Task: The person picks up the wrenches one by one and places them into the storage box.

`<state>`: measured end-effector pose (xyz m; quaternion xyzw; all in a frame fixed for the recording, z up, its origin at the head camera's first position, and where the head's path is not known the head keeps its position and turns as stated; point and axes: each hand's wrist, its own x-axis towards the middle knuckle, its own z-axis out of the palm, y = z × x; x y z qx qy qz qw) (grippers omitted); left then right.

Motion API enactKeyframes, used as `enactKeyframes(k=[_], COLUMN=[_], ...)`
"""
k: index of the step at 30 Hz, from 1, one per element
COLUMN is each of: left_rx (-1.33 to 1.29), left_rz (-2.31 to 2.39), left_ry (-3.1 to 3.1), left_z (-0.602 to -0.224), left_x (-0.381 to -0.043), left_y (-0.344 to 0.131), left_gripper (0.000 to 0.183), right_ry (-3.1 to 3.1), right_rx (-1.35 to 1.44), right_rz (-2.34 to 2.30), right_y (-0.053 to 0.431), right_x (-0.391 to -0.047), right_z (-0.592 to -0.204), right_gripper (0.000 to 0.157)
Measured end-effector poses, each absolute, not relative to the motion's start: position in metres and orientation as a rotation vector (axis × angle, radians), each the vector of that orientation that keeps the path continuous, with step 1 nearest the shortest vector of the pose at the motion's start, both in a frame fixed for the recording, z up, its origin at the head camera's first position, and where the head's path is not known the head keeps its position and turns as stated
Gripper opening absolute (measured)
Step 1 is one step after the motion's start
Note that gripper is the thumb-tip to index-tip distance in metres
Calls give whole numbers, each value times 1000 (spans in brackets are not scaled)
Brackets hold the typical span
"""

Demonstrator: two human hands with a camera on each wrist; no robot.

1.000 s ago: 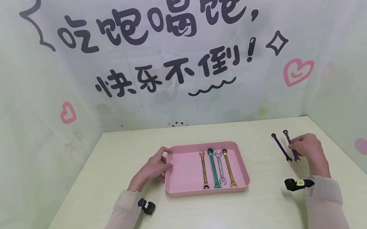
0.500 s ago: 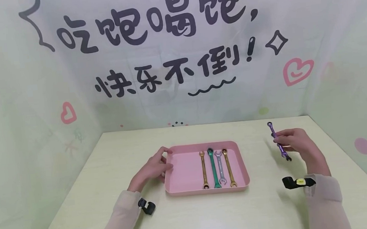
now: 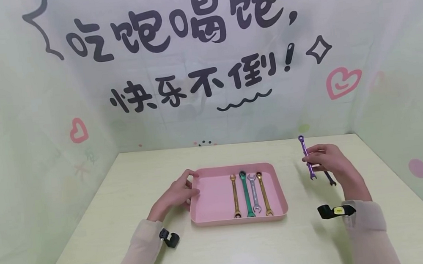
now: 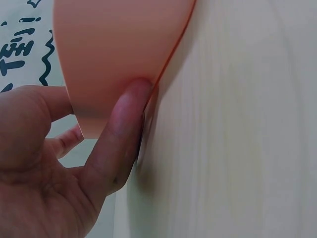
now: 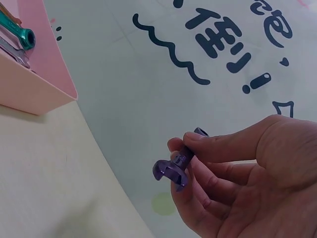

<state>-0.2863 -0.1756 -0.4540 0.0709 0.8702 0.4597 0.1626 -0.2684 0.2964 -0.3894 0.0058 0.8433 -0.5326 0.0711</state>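
Observation:
My left hand (image 3: 177, 192) grips the left end of a pink tray (image 3: 239, 221); in the left wrist view the thumb (image 4: 129, 109) lies against the tray wall. Inside the tray lie a gold wrench (image 3: 235, 197), a green wrench (image 3: 246, 194), a silver wrench (image 3: 254, 193) and another gold wrench (image 3: 265, 195), roughly side by side. To the right, my right hand (image 3: 330, 161) pinches a purple combination wrench (image 3: 308, 165) between thumb and fingers, raised off the table, ring end up and open end down. A dark wrench (image 3: 330, 178) lies under that hand, partly hidden.
The pale wooden table (image 3: 239, 257) stands against a printed cloth backdrop (image 3: 195, 125), with cloth also at both sides. The tray's left part shows bare pink bottom. A small black camera (image 3: 170, 239) sits on the left wrist, another camera (image 3: 334, 211) on the right.
My right hand has lifted the purple wrench from the table and carried it left, over the dark wrench and toward the tray. The left hand and tray stay in place.

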Motion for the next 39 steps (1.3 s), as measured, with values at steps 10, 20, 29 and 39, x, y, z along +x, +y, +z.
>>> enactKeyframes(k=[10,20,29,39], left_rx=[208,206,222,242], left_rz=[1310,1322,1329,1326], left_ry=[2492,2489,2482,2485], left_z=[-455,-456,-458,-458], left_x=[-286,-286,-284,-285], left_y=[-175,-176,-178,-179], left_gripper=[52,52,51,51], right_ry=[2532,2530,2507,2495], right_rx=[-35,-25,-59,-108], right_rz=[-1625,-1649,-1679,-1726], right_y=[288,277,261,243], right_x=[-269,-265,-260,-258], right_z=[-386,-376,-373,-376], right_gripper=[53,53,51,43])
